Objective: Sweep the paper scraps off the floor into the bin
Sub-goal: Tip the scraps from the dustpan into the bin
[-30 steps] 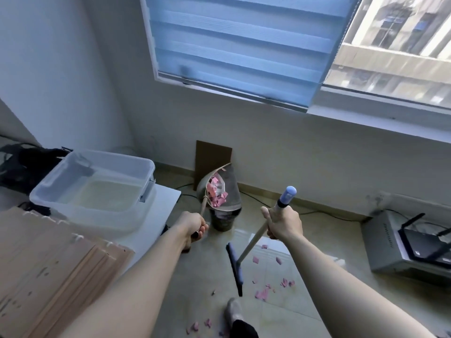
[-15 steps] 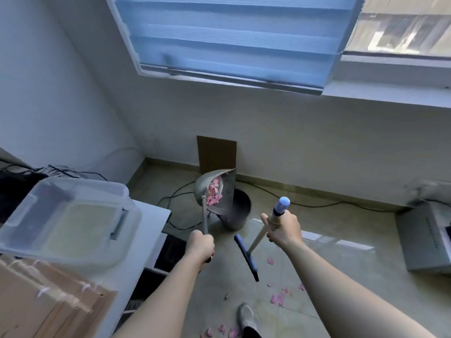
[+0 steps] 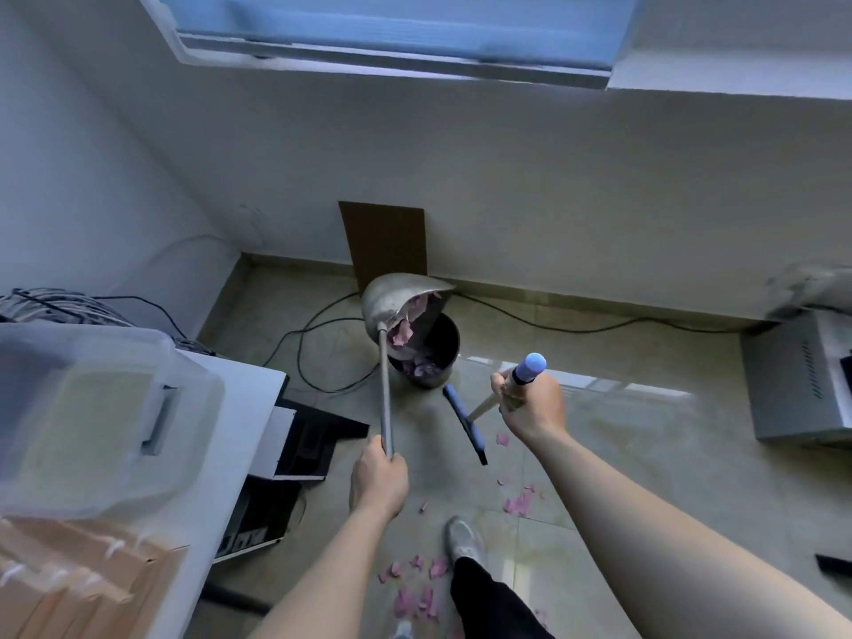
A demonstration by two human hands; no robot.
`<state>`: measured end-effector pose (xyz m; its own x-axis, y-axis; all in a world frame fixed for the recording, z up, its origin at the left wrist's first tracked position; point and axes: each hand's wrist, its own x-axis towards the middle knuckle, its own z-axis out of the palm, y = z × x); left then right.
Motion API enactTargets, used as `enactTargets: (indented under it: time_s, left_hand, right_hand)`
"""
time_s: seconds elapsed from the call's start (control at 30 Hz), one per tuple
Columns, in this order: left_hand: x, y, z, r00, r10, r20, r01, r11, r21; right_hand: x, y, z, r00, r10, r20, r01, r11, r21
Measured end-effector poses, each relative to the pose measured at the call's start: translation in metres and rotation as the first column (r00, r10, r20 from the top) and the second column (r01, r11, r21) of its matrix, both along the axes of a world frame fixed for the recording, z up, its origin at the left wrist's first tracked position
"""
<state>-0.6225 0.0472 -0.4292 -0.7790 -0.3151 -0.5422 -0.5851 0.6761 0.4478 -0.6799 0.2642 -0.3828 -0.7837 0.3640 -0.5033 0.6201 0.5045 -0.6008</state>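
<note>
The metal dustpan [image 3: 400, 303] has tipped further over the dark bin [image 3: 443, 362] than a second ago, and pink paper scraps [image 3: 402, 333] now slide into it, so this load is nearly emptied. The left hand [image 3: 378, 482] grips the dustpan's handle and the right hand [image 3: 530, 404] the broom [image 3: 463, 422]. More loose scraps [image 3: 518, 504] litter the glossy tiled floor [image 3: 645, 463] around the shoe [image 3: 463, 541].

No words or nos. can be read here. There are white marks on the black box [image 3: 258, 514] under the table [image 3: 239, 408], maybe letters, but they're too blurry to tell.
</note>
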Motion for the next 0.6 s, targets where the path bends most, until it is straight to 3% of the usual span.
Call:
enactTargets:
  time_s: [0.6]
  left_hand:
    - [0.059, -0.020, -0.007, 0.996, -0.033, -0.087, 0.031, 0.999, -0.030]
  right_hand:
    - [0.012, -0.007, -0.006, 0.999, -0.041, 0.022, 0.039, 0.998, 0.054]
